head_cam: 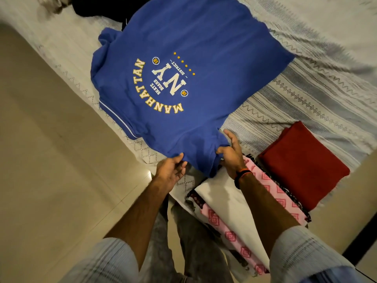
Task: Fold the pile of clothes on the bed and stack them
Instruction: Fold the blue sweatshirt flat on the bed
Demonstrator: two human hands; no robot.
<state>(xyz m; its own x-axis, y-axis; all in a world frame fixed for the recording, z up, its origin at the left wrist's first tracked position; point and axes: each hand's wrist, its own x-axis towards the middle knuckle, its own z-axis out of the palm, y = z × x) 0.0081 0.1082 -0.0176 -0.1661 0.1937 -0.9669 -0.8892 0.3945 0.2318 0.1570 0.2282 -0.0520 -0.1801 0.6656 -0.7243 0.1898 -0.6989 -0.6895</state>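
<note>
A blue T-shirt (pixel 204 48) with a "MANHATTAN NY" print lies spread, print up, across the patterned bed (pixel 306 82). My left hand (pixel 171 170) pinches its near edge at the bed's side. My right hand (pixel 230 152) grips the same near edge a little to the right, thumb raised. Beside my right forearm sits a stack of folded clothes: a white piece (pixel 222 199) on top of pink patterned cloth (pixel 271 186). A folded red garment (pixel 302 166) lies separately to the right of that stack.
A dark garment (pixel 102 7) lies at the far end of the bed, partly under the blue shirt. Beige tiled floor (pixel 40 160) runs along the left of the bed. My legs in grey trousers (pixel 193 242) stand against the bed's edge.
</note>
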